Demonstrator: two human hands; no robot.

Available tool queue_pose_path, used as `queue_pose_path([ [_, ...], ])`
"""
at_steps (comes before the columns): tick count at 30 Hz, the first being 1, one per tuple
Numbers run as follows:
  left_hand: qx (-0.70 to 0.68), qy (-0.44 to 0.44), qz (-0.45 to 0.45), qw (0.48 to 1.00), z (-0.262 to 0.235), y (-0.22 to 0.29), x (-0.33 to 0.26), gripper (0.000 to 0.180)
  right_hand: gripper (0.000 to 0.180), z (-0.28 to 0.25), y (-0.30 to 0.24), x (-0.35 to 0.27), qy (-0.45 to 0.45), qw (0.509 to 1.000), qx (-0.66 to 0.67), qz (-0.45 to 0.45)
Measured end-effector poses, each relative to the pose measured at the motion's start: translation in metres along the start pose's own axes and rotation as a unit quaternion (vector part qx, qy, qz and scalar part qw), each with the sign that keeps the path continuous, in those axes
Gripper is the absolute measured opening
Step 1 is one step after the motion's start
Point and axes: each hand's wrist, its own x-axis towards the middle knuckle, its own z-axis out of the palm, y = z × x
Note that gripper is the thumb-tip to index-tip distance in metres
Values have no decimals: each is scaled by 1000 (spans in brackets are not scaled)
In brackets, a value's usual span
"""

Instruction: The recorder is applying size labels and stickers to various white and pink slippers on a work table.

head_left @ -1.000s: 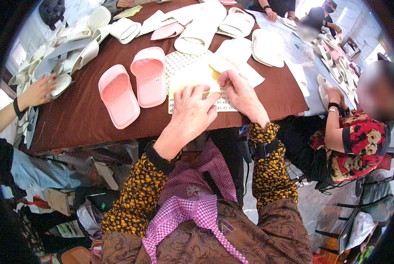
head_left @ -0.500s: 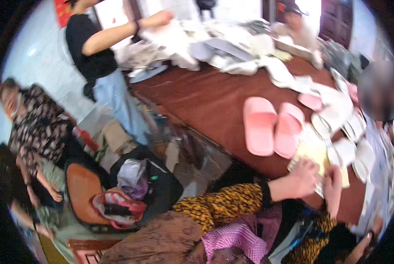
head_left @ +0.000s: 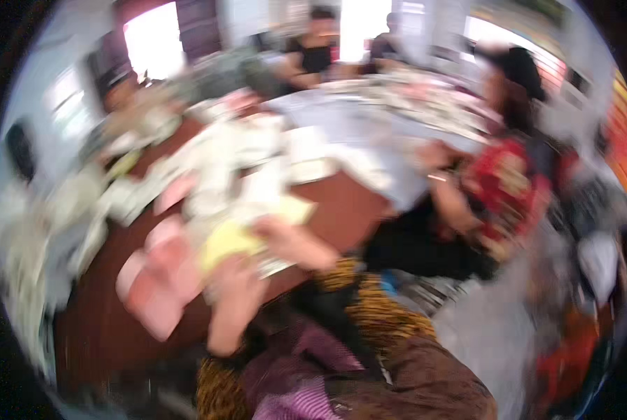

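Observation:
Both of my hands are at the near edge of the brown table (head_left: 110, 343), over thin yellow and white sheets. My left hand (head_left: 238, 283) is at the lower edge of a yellow sheet (head_left: 226, 241). Just to its right, my right hand (head_left: 292, 238) reaches across the yellow material with its fingertips toward the left. Motion smears the fingers of both, so their grip does not show. Beside my left hand lies a pair of pink slippers, one slipper (head_left: 149, 297) nearer and the other slipper (head_left: 172, 248) partly behind it.
White slippers and wrappings (head_left: 240, 150) are heaped beyond my hands. A person in red (head_left: 506, 178) sits close on the right, with an arm over a pale grey sheet (head_left: 355, 119). Other people (head_left: 317, 52) are across the table. Clear plastic (head_left: 492, 322) lies low on the right.
The view has swung to the right, so the table and slippers now appear farther left. The person in red has come into view. Both hands stay at the yellow sheets.

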Motion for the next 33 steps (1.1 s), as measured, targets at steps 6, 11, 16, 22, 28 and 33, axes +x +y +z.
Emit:
queue_pose_path([
  [6, 1, 20, 22, 1000, 24, -12, 2, 34, 21, -39, -3, -24, 165, 972, 140, -92],
  [11, 24, 10, 13, 1000, 14, -2, -5, 35, 21, -88, -48, -82, 256, 942, 198, -83],
  [16, 37, 35, 27, 998, 23, -13, -6, 34, 27, -119, -56, -130, 280, 940, 196, -23],
  [22, 46, 48, 42, 997, 26, -17, -5, 33, 34, -152, -66, -176, 348, 919, 185, 20],
  [28, 34, 40, 33, 998, 24, -13, -6, 33, 43, -207, -93, -212, 488, 862, 138, -8],
  [33, 23, 34, 22, 999, 20, -15, -8, 33, 52, -267, -118, -243, 616, 780, 90, -55],
])
